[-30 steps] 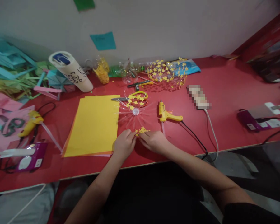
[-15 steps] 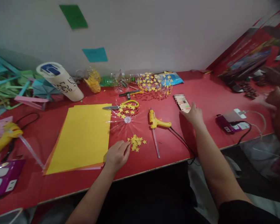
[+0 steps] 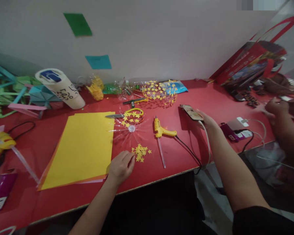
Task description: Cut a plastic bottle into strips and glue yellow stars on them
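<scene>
My right hand (image 3: pixel 207 121) grips a phone (image 3: pixel 192 113) by its near end and holds it tilted just above the red table; a white cable (image 3: pixel 206 137) hangs from it. My left hand (image 3: pixel 122 165) rests curled at the table's front, its thumb side touching or close to a pile of small yellow paper stars (image 3: pixel 140 152). What its fingers hold, if anything, is hidden. Between my hands lies a yellow glue gun (image 3: pixel 160 129) with a clear glue stick in it. Behind the pile sits a clear plastic bottle piece (image 3: pixel 131 129) cut into strips, some bearing stars.
Yellow paper sheets (image 3: pixel 80 147) lie at left, with scissors (image 3: pixel 117 116) beside them. A white tumbler (image 3: pixel 63 89) and a star-covered clear bottle piece (image 3: pixel 156 90) stand at the back. A purple power strip (image 3: pixel 229 132) sits at right, near another person's hands (image 3: pixel 278 107).
My right hand has taken hold of the phone and raised it off the table, tilting it; its white cable now shows. My left hand stays by the stars. The view has shifted slightly.
</scene>
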Motion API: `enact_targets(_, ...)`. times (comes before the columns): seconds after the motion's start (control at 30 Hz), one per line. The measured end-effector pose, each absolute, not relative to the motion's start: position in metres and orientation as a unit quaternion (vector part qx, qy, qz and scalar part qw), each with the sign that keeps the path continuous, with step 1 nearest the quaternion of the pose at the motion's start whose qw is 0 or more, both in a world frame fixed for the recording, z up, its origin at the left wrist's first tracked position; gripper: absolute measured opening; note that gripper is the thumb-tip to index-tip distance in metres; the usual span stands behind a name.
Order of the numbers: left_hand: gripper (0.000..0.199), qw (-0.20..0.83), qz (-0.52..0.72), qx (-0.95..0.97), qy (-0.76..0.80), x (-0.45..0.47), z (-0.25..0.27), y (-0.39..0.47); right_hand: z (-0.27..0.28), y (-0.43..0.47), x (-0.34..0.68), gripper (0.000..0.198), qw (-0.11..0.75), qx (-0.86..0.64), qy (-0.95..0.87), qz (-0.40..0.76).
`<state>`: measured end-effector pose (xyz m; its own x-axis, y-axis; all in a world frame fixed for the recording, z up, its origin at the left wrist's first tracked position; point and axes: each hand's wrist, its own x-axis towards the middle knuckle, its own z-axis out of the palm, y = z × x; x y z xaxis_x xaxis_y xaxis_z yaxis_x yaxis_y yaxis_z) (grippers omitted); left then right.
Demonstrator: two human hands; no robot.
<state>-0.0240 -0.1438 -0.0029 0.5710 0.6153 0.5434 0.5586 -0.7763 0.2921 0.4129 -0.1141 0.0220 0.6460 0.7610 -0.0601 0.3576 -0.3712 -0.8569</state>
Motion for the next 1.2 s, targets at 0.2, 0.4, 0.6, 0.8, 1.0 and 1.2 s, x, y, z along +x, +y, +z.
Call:
enact_targets(0.2,0.019,0.051,0.323,0.882,0.339,-0.027,-0.009,-0.143,0.031,-0.133,0.373,0.043,0.624,-0.656,-0.269,0.328)
enact_targets(0.4,0.014,0.185,0.354,0.84,0.368,-0.017,0.014,-0.148,0.06,-0.152,0.308,0.031,0.759,-0.498,-0.231,0.351)
enact_targets(0.6,0.031,0.604,0.358,0.597,0.387,0.048,0.079,-0.15,0.083,-0.161,0.231,0.028,0.755,-0.478,-0.273,0.356)
enact_targets(0.8,0.02,0.688,0.414,0.488,0.342,0.088,0.089,-0.137,0.085,-0.161,0.206,0.03,0.74,-0.482,-0.303,0.358)
enact_targets(1.0,0.017,0.693,0.426,0.477,0.334,0.088,0.084,-0.137,0.085,-0.164,0.207,0.025,0.724,-0.496,-0.325,0.352)
enact_targets(1.2,0.028,0.776,0.358,0.44,0.276,0.087,0.085,-0.133,0.087,-0.164,0.203,0.029,0.72,-0.487,-0.323,0.375)
